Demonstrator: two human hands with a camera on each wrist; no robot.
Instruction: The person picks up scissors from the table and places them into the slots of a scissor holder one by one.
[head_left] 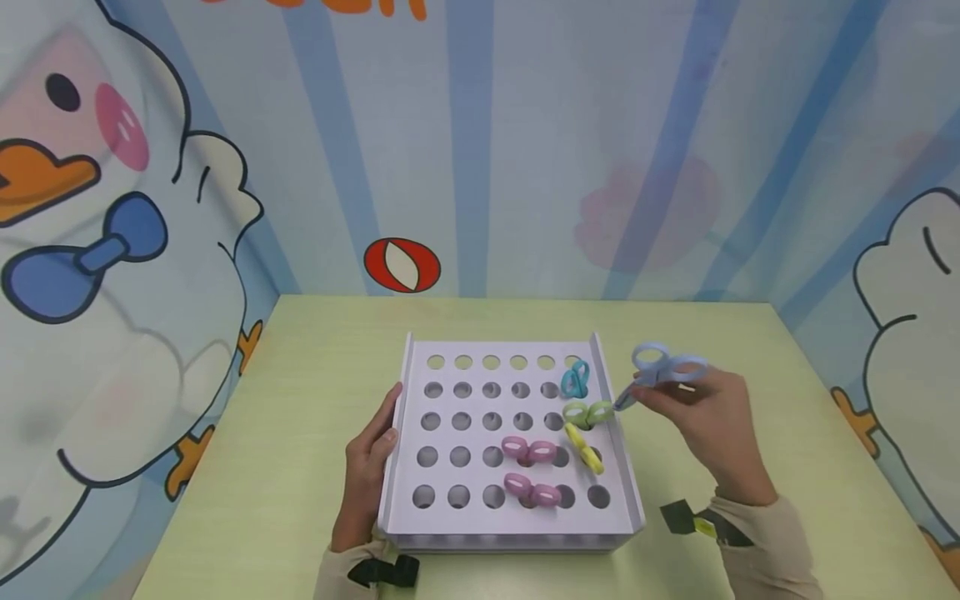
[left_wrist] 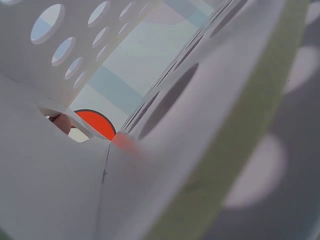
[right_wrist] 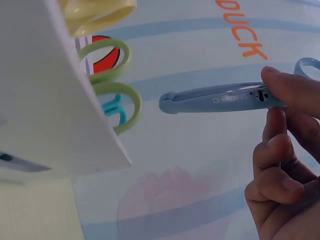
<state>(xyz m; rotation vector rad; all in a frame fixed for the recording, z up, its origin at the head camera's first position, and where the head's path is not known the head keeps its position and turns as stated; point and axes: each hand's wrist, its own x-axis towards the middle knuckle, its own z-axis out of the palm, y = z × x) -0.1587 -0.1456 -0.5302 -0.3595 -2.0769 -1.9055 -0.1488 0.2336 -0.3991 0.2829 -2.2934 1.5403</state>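
Note:
A white rack [head_left: 477, 438] with rows of round holes stands on the table. My left hand [head_left: 367, 467] holds its left side wall; a fingertip [left_wrist: 62, 123] shows at a slot in the left wrist view. Right of the rack, my right hand [head_left: 716, 421] pinches light blue scissors [head_left: 654, 371] between thumb and fingers. Their handle loops are up and the covered tip [right_wrist: 172, 102] points toward the rack. Teal scissors [head_left: 576, 380], green scissors [head_left: 588, 414], yellow scissors [head_left: 584, 450], and two pink scissors [head_left: 529, 451] stand in holes on the right half, loops uppermost.
The pale yellow-green table [head_left: 330, 350] extends around the rack. Behind it rises a blue striped backdrop [head_left: 525, 150] with cartoon ducks at both sides. A raised wall [head_left: 626, 467] edges the rack's right side.

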